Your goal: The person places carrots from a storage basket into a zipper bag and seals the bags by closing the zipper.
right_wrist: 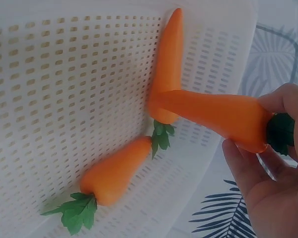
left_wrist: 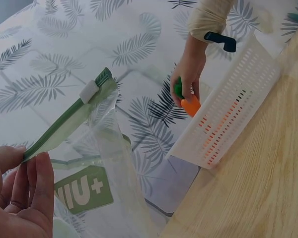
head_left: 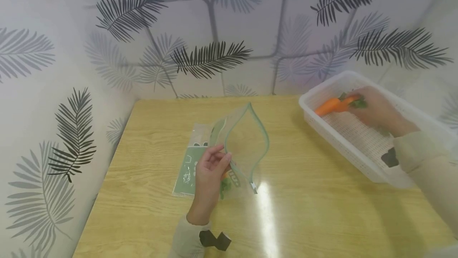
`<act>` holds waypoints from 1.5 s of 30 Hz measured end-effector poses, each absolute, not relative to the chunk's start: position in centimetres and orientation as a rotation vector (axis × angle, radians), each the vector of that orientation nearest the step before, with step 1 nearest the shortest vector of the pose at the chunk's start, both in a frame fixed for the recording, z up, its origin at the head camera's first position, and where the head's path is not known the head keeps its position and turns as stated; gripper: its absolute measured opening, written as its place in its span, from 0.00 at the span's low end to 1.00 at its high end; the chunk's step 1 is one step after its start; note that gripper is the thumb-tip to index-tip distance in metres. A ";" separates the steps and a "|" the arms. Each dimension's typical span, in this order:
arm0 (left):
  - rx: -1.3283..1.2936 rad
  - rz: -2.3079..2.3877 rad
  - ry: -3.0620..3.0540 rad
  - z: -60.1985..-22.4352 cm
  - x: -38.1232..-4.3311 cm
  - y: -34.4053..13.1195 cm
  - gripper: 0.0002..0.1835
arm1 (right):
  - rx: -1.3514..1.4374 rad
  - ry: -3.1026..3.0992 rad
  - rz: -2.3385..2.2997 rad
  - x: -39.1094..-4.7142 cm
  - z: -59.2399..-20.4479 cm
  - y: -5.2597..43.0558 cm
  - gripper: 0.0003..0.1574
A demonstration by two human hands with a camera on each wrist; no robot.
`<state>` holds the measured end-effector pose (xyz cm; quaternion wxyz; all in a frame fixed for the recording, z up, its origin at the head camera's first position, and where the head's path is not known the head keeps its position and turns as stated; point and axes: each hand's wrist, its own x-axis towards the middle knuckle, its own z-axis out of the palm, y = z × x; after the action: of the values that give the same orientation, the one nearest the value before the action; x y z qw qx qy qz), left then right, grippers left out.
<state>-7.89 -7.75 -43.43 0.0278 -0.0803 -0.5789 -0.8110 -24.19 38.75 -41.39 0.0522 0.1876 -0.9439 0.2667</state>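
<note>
So the right hand has a carrot gripped round its fat, leafy end, just over the white basket, and the left hand is pinching a zip bag by its green edge above the worktop. IMO the trick here is easing that carrot straight up, since the thin end looks like it could snag on what's under it. I'd go firm on the left pinch too and leave the bag's mouth gaping, with the slider down at its end.

Head view's best for that mouth, plus a leafy orange bit by the left thumb; can't tell if it's inside the bag or behind. Only the right wrist view clearly splits out the other two carrots in the basket. Left wrist just gets orange through the holes.
</note>
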 end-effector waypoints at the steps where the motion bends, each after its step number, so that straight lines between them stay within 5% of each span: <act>1: -0.239 -2.501 -1.793 -43.4 -7.9 -7.7 0.19 | 0.569 -2.856 0.803 -24.2 -41.2 38.8 0.19; 26: -0.218 -2.500 -1.807 -42.6 -7.9 -7.8 0.18 | 0.369 -2.670 0.891 -21.5 -35.4 36.0 0.25; 45: -0.197 -2.475 -1.819 -42.8 -8.0 -7.9 0.20 | 0.757 -2.356 1.331 -15.8 -29.3 26.0 0.22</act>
<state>-7.98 -7.94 -42.83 0.0319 -0.0639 -0.5907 -0.8037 -15.80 26.02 -29.27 0.1649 0.2655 -0.8270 0.4672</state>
